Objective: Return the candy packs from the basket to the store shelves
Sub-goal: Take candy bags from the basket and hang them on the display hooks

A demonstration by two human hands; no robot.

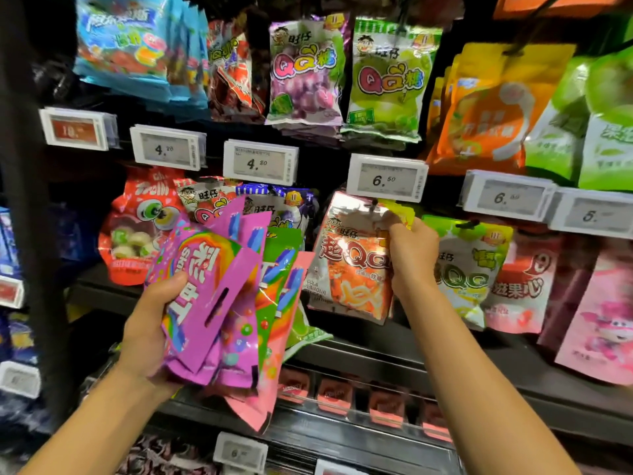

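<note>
My left hand (150, 323) grips a fanned stack of candy packs (226, 303): purple rainbow ones in front, a green one and pink ones behind. My right hand (411, 255) is closed on the top right corner of an orange-and-white cola QQ candy pack (349, 265), at the hook under the 6.50 price tag (387, 178). A yellow edge shows just above my fingers. No basket is in view.
Hooks carry hanging packs: purple grape (305, 70) and green apple QQ packs (387, 80) above, a red eyeball-candy pack (137, 231) at left, a green QQ pack (469, 265) and pink packs (596, 317) at right. Price tags line each rail. A dark upright post (30, 200) stands at left.
</note>
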